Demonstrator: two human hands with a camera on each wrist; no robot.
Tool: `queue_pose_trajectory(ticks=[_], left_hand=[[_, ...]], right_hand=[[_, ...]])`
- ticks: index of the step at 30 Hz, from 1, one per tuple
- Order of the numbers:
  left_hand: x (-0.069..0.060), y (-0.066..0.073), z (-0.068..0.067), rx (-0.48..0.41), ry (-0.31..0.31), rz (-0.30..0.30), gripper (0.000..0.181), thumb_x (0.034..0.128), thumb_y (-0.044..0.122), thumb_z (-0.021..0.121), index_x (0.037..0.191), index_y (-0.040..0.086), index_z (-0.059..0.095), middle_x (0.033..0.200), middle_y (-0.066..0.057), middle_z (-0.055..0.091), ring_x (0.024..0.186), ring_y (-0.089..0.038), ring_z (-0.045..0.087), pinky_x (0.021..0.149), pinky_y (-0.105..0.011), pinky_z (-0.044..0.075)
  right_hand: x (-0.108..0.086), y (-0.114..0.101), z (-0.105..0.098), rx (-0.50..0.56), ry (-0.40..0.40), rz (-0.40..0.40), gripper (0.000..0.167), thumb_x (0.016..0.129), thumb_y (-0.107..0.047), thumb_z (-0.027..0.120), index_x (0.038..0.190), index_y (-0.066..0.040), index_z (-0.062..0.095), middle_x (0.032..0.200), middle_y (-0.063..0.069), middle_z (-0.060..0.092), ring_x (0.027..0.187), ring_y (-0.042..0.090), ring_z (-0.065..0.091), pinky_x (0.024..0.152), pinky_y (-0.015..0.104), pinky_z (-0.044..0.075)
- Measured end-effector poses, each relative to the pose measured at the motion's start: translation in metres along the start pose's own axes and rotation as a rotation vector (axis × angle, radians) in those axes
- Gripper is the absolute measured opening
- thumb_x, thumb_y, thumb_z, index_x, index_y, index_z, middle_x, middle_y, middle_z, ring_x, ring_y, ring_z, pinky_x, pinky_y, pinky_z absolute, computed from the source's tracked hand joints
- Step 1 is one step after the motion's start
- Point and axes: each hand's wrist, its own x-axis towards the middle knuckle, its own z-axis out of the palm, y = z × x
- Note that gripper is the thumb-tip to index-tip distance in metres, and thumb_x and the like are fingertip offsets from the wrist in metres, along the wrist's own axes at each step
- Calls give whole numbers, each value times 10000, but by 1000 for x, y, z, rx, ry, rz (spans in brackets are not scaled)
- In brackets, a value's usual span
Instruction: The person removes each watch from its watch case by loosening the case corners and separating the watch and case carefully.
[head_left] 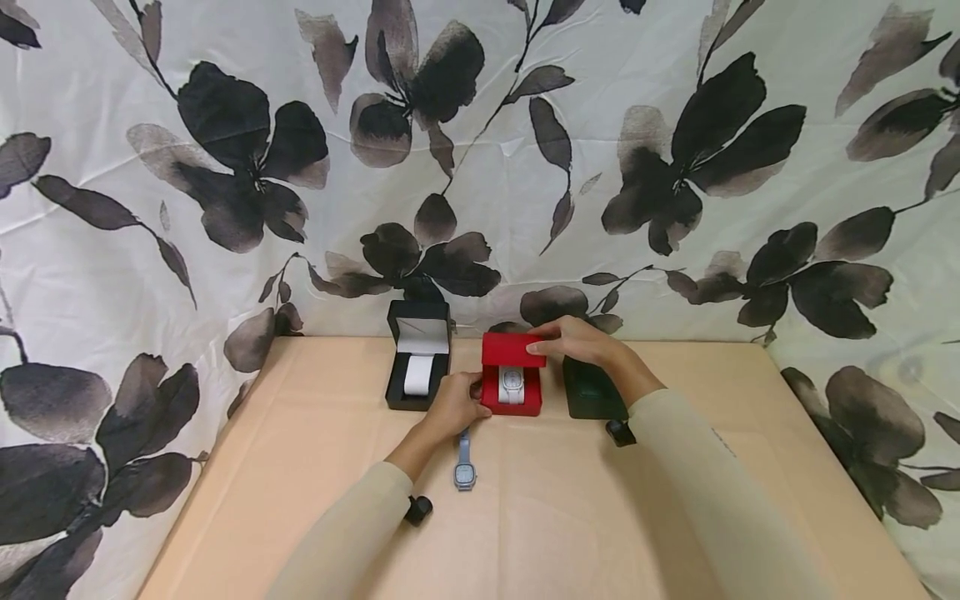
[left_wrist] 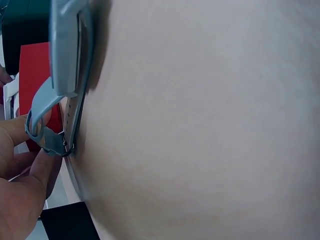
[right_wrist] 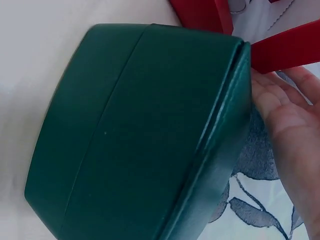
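A red watch box [head_left: 512, 408] stands half open at the table's far side, with a white watch [head_left: 512, 385] on the cushion inside. At the box's left side my left hand [head_left: 455, 406] grips it by the front corner. My right hand [head_left: 577, 340] holds the raised lid [head_left: 510, 347] by its right edge. In the right wrist view, the fingers [right_wrist: 272, 97] lie against the lid, partly hidden behind it and the green box [right_wrist: 135, 135]. A light blue watch [head_left: 465, 471] lies on the table just in front of my left hand; the left wrist view shows its strap buckled in a loop.
Left of the red box, an open black watch box [head_left: 392, 392] holds a white cushion [head_left: 417, 375]. The closed green box [head_left: 588, 392] stands to the right, under my right forearm. Behind the beige table [head_left: 525, 517] hangs a flowered cloth [head_left: 540, 192].
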Motion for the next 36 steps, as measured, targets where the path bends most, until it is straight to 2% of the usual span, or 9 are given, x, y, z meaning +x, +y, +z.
queue_pose_trajectory(ticks=[6, 12, 17, 19, 22, 28, 32, 36], left_hand=[[0, 0, 0, 17, 2, 2, 653, 767, -21, 877, 1361, -83, 612, 1146, -169, 740, 886, -174, 663, 778, -271, 608], [2, 1, 1, 11, 10, -1, 651, 757, -47, 872, 1354, -83, 615, 1119, -168, 746, 883, -175, 669, 774, -272, 607], [3, 1, 2, 12, 12, -3, 646, 759, -42, 873, 1352, -78, 618, 1109, -163, 747, 881, -171, 671, 772, -263, 609], [4, 0, 2, 20, 13, -6, 644, 762, -32, 877, 1351, -73, 620, 1103, -153, 745, 878, -165, 660, 771, -261, 606], [4, 0, 3, 30, 17, -10, 637, 762, -22, 882, 1344, -66, 626, 1083, -138, 740, 874, -162, 645, 763, -261, 599], [5, 1, 2, 22, 34, -13, 638, 759, -25, 878, 1339, -83, 617, 1035, -132, 723, 871, -176, 638, 747, -256, 587], [4, 1, 3, 36, 40, -14, 642, 752, -18, 884, 1335, -77, 622, 1009, -121, 714, 868, -172, 630, 736, -246, 572], [3, 0, 3, 37, 38, -17, 639, 754, -20, 881, 1336, -72, 621, 1019, -128, 713, 875, -185, 633, 746, -262, 577]], right_hand=[[-1, -4, -1, 16, 10, -3, 666, 954, -488, 593, 1446, -40, 586, 1423, 177, 625, 1299, 365, 561, 1099, 586, 484], [6, -1, -6, 24, 33, -3, 618, 986, -470, 581, 1414, -25, 614, 1379, 178, 653, 1262, 359, 601, 1079, 542, 519], [12, 2, -9, 90, 33, 18, 640, 1010, -480, 573, 1433, 1, 585, 1383, 185, 642, 1302, 359, 574, 1112, 537, 493], [14, 3, -9, 81, 36, 23, 659, 1012, -509, 560, 1443, -10, 578, 1388, 177, 637, 1300, 355, 569, 1115, 540, 491], [11, 3, -9, 15, 38, -3, 666, 1020, -527, 534, 1461, -29, 566, 1421, 173, 621, 1304, 357, 569, 1109, 562, 487], [0, 1, -7, -97, 110, -101, 623, 1009, -485, 587, 1460, -56, 570, 1423, 169, 627, 1259, 346, 601, 1077, 563, 513], [-11, -4, -5, -94, 149, -149, 646, 959, -415, 708, 1473, -57, 550, 1427, 163, 620, 1218, 334, 642, 1036, 523, 554], [-23, -10, -2, -88, 195, -193, 636, 893, -282, 817, 1429, -35, 579, 1381, 163, 633, 1177, 358, 671, 990, 502, 585]])
